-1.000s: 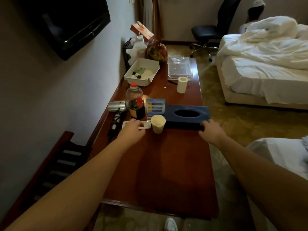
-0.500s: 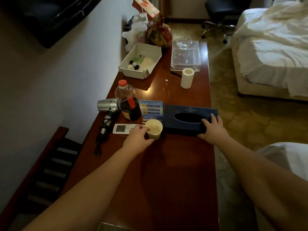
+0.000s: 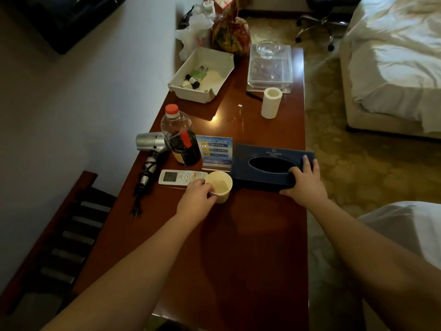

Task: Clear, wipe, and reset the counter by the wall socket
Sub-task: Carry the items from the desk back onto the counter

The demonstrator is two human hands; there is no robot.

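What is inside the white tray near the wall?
The white tray holds small dark-capped bottles, a green packet and something pale. Its near wall hides the closest part of the floor.

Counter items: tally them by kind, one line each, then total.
Paper cup, held by left hand: 1
Tissue box, gripped by right hand: 1
Remote: 1
Hair dryer: 1
Bottle: 1
Info card: 1
Paper roll: 1
White tray: 1
Clear tray: 1
Total: 9

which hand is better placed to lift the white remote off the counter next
Left. The left hand grips the paper cup right beside the remote; the right hand holds the tissue box, farther away.
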